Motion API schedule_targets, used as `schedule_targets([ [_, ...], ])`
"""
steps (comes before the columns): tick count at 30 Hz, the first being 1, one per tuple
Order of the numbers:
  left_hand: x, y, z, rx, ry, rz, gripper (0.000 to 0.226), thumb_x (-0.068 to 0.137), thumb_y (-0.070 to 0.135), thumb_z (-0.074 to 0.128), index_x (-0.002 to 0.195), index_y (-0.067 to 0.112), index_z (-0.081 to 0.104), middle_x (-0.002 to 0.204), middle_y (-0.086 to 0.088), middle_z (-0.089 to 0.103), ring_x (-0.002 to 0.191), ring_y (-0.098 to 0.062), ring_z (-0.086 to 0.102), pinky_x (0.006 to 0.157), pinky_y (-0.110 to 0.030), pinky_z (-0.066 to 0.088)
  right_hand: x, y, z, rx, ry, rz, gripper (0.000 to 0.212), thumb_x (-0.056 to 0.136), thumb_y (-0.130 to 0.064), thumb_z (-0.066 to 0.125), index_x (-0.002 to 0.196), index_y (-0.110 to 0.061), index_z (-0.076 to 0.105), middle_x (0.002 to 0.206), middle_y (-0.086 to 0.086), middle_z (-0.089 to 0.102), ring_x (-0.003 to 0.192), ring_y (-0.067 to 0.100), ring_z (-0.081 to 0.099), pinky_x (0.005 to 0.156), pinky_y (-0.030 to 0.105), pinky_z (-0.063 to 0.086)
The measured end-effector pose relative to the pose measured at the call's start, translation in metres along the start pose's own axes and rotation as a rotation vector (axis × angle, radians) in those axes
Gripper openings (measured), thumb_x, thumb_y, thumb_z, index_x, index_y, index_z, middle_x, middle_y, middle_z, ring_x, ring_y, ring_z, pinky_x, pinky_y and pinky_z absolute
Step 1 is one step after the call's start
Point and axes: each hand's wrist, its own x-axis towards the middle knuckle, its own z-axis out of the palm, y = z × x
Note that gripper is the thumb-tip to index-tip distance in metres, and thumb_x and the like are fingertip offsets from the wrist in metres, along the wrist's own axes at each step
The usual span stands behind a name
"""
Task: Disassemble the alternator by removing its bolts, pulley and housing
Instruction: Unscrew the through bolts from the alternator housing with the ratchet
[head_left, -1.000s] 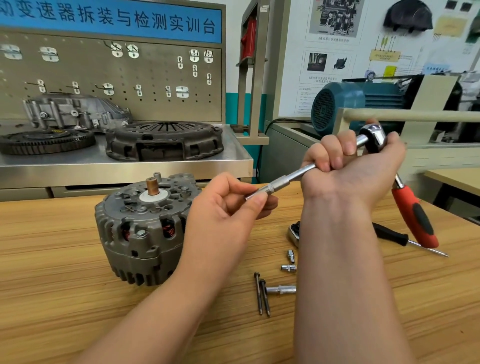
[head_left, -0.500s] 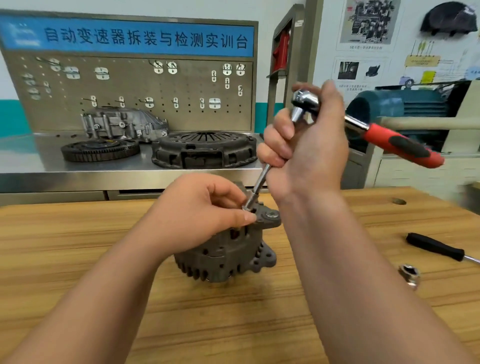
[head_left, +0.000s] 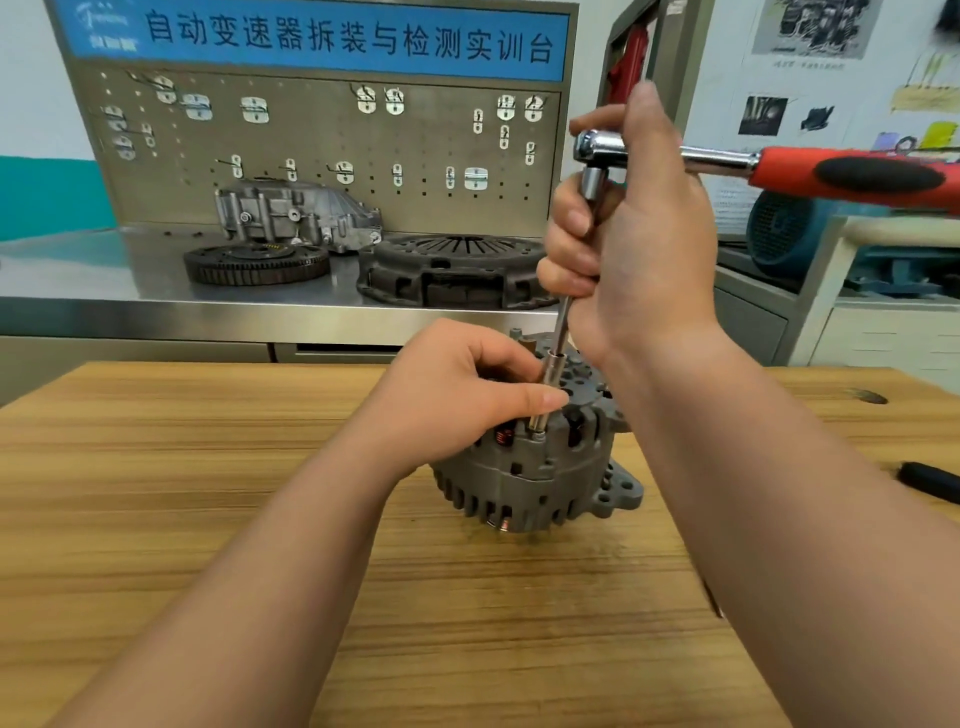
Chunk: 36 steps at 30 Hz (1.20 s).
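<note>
Two hands, one tool. R hand (head_left: 639, 249) is fisted round the extension bar (head_left: 562, 319) just under the ratchet (head_left: 597, 145) head, thumb raised beside it; red handle (head_left: 852, 174) juts sideways to the R of that fist. L hand (head_left: 462, 395) pinches the socket (head_left: 544, 397) lower down, between thumb and fingers. Alternator (head_left: 524, 483) sits on the wooden bench (head_left: 208, 467) straight below both grips, socket tip touching its near rim. Bar's long axis runs near vertical, top leaning slightly R; bolt head hidden under socket. L hand's nearer the work; next turn prob. needs that axis held straight.
</note>
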Motion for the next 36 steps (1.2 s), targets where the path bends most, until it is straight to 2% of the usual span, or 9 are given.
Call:
schedule_targets([
  [12, 0.001, -0.005, -0.005, -0.036, -0.063, -0.011, 0.013, 0.071, 0.021, 0.081, 0.065, 0.029, 0.073, 0.065, 0.002, 0.071, 0.058, -0.009, 0.062, 0.054, -0.017, 0.050, -0.004, 0.001, 0.014, -0.116, 0.026, -0.029, 0.027, 0.105, -0.029, 0.039, 0.086, -0.013, 0.049, 0.055, 0.004, 0.029, 0.039, 0.010, 0.021, 0.040, 0.017, 0.018],
  [14, 0.001, -0.006, -0.005, -0.045, -0.067, -0.006, 0.010, 0.071, 0.020, 0.080, 0.068, 0.027, 0.074, 0.070, -0.002, 0.073, 0.060, -0.012, 0.063, 0.057, -0.022, 0.052, -0.005, 0.002, 0.016, -0.133, 0.024, -0.074, 0.027, 0.105, -0.026, 0.039, 0.084, -0.012, 0.048, 0.056, 0.005, 0.029, 0.039, 0.009, 0.024, 0.038, 0.017, 0.020],
  [19, 0.001, -0.006, -0.007, -0.016, -0.077, -0.019, 0.010, 0.074, 0.019, 0.078, 0.083, 0.016, 0.076, 0.082, -0.014, 0.073, 0.071, -0.025, 0.067, 0.078, -0.050, 0.055, -0.009, 0.009, 0.023, -0.244, -0.023, -0.239, 0.024, 0.104, -0.016, 0.040, 0.082, -0.011, 0.047, 0.058, 0.002, 0.030, 0.046, 0.010, 0.028, 0.043, 0.016, 0.025],
  [21, 0.000, -0.007, -0.008, 0.001, -0.092, -0.018, 0.013, 0.077, 0.016, 0.076, 0.090, 0.012, 0.076, 0.086, -0.014, 0.074, 0.079, -0.031, 0.070, 0.081, -0.053, 0.055, -0.011, 0.013, 0.026, -0.289, -0.013, -0.276, 0.024, 0.103, -0.014, 0.043, 0.080, -0.013, 0.047, 0.057, -0.001, 0.032, 0.047, 0.009, 0.030, 0.044, 0.016, 0.027],
  [24, 0.000, -0.008, -0.008, 0.016, -0.108, -0.015, 0.015, 0.080, 0.017, 0.075, 0.093, 0.011, 0.076, 0.088, -0.010, 0.075, 0.085, -0.032, 0.070, 0.082, -0.050, 0.056, -0.011, 0.017, 0.026, -0.305, 0.037, -0.296, 0.022, 0.102, -0.014, 0.047, 0.080, -0.017, 0.048, 0.058, -0.006, 0.037, 0.048, 0.006, 0.034, 0.046, 0.016, 0.029],
  [28, 0.002, -0.010, -0.008, 0.000, -0.122, 0.010, 0.008, 0.079, 0.017, 0.075, 0.087, 0.015, 0.076, 0.082, -0.008, 0.074, 0.069, -0.016, 0.064, 0.074, -0.036, 0.055, -0.010, 0.016, 0.019, -0.215, 0.056, -0.246, 0.022, 0.103, -0.017, 0.045, 0.082, -0.015, 0.049, 0.060, 0.001, 0.032, 0.049, 0.010, 0.028, 0.044, 0.018, 0.026],
  [31, 0.003, -0.013, -0.007, -0.043, -0.151, 0.014, 0.005, 0.079, 0.017, 0.076, 0.083, 0.018, 0.075, 0.072, -0.002, 0.071, 0.064, -0.009, 0.060, 0.065, -0.027, 0.052, -0.008, 0.012, 0.014, -0.132, 0.052, -0.136, 0.023, 0.104, -0.024, 0.042, 0.086, -0.011, 0.049, 0.060, 0.005, 0.032, 0.044, 0.013, 0.024, 0.040, 0.020, 0.021],
  [33, 0.003, -0.015, -0.007, -0.092, -0.166, 0.019, 0.004, 0.075, 0.026, 0.076, 0.077, 0.024, 0.074, 0.067, 0.006, 0.068, 0.062, -0.007, 0.059, 0.061, -0.022, 0.050, -0.006, 0.011, 0.012, -0.114, 0.036, -0.051, 0.026, 0.104, -0.030, 0.039, 0.092, -0.011, 0.052, 0.056, 0.004, 0.034, 0.043, 0.015, 0.022, 0.042, 0.020, 0.018],
  [36, 0.003, -0.018, -0.009, -0.150, -0.177, 0.030, 0.011, 0.068, 0.038, 0.074, 0.071, 0.028, 0.073, 0.065, 0.009, 0.066, 0.062, -0.007, 0.059, 0.060, -0.021, 0.048, -0.002, 0.009, 0.006, -0.041, -0.067, 0.058, 0.038, 0.104, -0.039, 0.029, 0.093, -0.013, 0.055, 0.052, 0.003, 0.036, 0.041, 0.015, 0.022, 0.042, 0.020, 0.016],
])
